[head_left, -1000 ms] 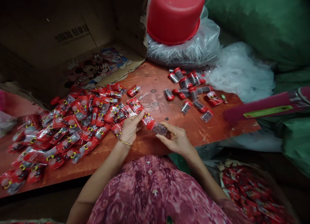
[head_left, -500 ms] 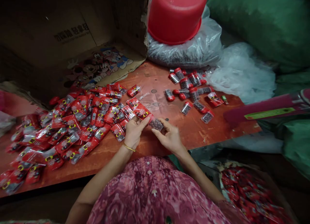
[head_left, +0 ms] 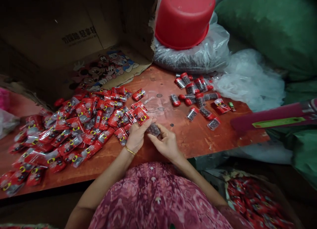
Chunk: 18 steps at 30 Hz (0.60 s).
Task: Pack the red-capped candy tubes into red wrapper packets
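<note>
My left hand (head_left: 137,135), with a yellow bangle at its wrist, pinches a glossy red printed wrapper (head_left: 141,116). My right hand (head_left: 166,143) closes its fingers and thumb round a small clear jar of dark pellets (head_left: 154,130). The jar's left end meets the wrapper at my left fingertips; whether it is inside is hidden by the fingers. Left of my hands spreads a heap of red-wrapped packets (head_left: 81,126). Beyond my right hand lie several loose clear jars with red caps (head_left: 192,88).
An open cardboard box (head_left: 119,30) stands behind the heap. An upturned red tub (head_left: 184,20) rests on a filled clear bag (head_left: 193,58). A purple bar (head_left: 269,115) juts in from the right. Below right sits a sack of red packets (head_left: 257,199).
Both hands have shifted slightly left and closer together. The jar has moved left with my right hand, toward the wrapper. The view has shifted a little.
</note>
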{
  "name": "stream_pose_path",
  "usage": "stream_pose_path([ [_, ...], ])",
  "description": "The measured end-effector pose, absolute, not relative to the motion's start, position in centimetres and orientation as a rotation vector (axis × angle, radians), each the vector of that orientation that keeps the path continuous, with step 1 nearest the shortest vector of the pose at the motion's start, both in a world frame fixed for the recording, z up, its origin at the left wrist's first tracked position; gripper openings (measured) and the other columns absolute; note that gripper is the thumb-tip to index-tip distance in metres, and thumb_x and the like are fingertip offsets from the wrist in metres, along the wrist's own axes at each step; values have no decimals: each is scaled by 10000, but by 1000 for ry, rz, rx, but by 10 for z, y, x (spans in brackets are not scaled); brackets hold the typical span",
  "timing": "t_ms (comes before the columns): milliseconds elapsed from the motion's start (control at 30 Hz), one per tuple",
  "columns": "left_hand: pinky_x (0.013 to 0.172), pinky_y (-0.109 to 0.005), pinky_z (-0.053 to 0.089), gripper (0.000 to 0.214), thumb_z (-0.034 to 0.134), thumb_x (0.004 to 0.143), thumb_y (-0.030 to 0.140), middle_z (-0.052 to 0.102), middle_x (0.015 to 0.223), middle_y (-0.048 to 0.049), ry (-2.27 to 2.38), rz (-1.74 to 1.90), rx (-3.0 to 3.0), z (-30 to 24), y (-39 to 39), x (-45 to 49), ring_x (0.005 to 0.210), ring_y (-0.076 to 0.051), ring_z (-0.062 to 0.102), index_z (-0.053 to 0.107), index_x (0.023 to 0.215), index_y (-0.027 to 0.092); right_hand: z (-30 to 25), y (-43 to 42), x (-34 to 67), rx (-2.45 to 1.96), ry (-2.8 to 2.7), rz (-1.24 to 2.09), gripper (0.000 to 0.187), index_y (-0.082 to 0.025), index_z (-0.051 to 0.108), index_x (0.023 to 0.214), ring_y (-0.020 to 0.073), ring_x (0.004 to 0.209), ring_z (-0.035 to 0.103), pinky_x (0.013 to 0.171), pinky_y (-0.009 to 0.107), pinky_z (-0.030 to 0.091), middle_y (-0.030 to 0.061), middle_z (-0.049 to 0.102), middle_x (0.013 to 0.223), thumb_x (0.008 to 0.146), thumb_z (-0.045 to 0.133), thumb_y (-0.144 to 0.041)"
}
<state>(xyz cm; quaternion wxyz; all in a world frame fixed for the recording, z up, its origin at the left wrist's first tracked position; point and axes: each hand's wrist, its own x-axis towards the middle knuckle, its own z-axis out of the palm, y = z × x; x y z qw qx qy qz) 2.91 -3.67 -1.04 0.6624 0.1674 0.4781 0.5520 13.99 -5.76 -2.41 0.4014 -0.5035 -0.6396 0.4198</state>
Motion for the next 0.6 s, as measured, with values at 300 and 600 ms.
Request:
stream_pose_path([
  [300, 752, -274, 472, 303, 765, 587, 382, 705, 777, -48, 990, 1239, 413, -19, -44, 33, 748, -155, 623, 715, 763, 140, -32, -61, 130, -1305, -1488, 1032, 269, -182, 622, 992, 149, 706, 611, 663, 257, 511, 29, 666, 824, 755, 598, -305],
  [600, 725, -265, 456, 339, 784, 532, 403, 691, 720, -28, 945, 1337, 335, -6, -37, 17, 723, -154, 617, 697, 725, 138, -22, -52, 128, -1147, -1342, 1378, 339, -202, 565, 1085, 77, 487, 505, 463, 200, 447, -30, 601, 681, 769, 598, -319],
])
